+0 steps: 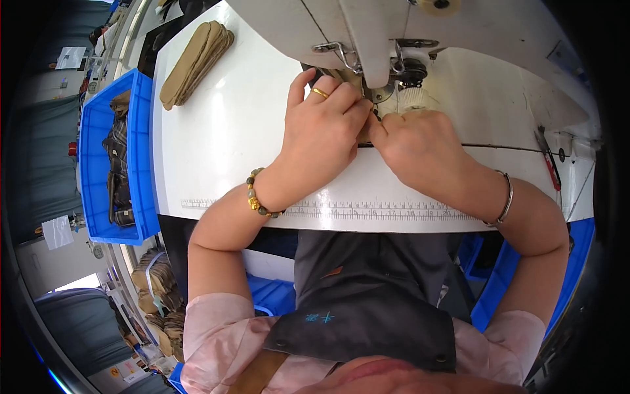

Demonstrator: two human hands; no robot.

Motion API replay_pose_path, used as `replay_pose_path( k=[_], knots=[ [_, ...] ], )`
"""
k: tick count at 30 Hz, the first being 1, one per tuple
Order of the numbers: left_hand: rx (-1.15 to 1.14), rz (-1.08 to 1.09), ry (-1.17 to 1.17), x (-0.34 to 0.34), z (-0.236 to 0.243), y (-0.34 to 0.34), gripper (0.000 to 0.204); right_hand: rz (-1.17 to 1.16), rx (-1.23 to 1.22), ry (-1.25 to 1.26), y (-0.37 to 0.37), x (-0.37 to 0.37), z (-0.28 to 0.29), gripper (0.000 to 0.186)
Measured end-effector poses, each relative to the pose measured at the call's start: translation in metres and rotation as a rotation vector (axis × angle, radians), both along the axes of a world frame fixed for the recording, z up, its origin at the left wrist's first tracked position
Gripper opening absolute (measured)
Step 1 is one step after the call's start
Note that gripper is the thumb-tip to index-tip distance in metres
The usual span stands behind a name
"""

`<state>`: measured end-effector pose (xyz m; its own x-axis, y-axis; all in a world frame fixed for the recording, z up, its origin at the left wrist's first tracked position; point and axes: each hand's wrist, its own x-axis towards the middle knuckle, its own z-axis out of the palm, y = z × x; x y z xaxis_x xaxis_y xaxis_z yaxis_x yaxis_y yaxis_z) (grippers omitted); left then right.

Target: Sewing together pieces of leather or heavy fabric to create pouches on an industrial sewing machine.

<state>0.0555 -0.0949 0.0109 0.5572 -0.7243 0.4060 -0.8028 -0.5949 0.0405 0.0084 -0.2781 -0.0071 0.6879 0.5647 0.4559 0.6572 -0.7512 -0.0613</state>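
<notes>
Hands [323, 128] together at sewing machine [472, 33]

From the wearer's side of the sewing machine [374, 39], the head camera is looking steeply down, sitting fairly near above the white tabletop [230, 151]. Its wide fisheye view is reaching from the machine back to the wearer's apron [387, 335], bending straight edges outward.

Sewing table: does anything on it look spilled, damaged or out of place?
Nothing stands out. The tan fabric stack lies together at upper left, the red-handled tool rests at right, and no spill shows. The left hand and right hand hide what lies beneath.
</notes>
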Motion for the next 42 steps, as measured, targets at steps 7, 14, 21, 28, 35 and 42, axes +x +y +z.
replay_pose_path(
  k=[7, 14, 21, 28, 35, 42],
  knots=[
    [-0.049, 0.006, -0.044, 0.015, -0.009, -0.002, 0.021, -0.087, -0.029, 0.011, 0.001, 0.007, -0.001, 0.007],
    [-0.074, -0.005, 0.064, 0.018, -0.004, 0.002, 0.019, -0.084, -0.024, 0.034, 0.0, 0.006, 0.0, 0.005],
    [0.061, -0.034, 0.239, 0.012, 0.02, 0.013, 0.027, -0.055, -0.015, 0.043, -0.003, 0.006, 0.0, 0.004],
    [-0.016, -0.128, 0.21, 0.032, 0.01, 0.018, 0.029, -0.043, -0.054, 0.052, -0.002, 0.005, 0.003, 0.017],
    [-0.084, -0.161, 0.228, 0.036, 0.001, 0.015, 0.032, -0.057, -0.048, 0.029, -0.002, 0.004, 0.001, 0.015],
    [-0.126, -0.148, 0.201, 0.035, -0.002, 0.011, 0.031, -0.057, -0.06, 0.058, -0.001, 0.005, 0.003, 0.009]
  ],
)
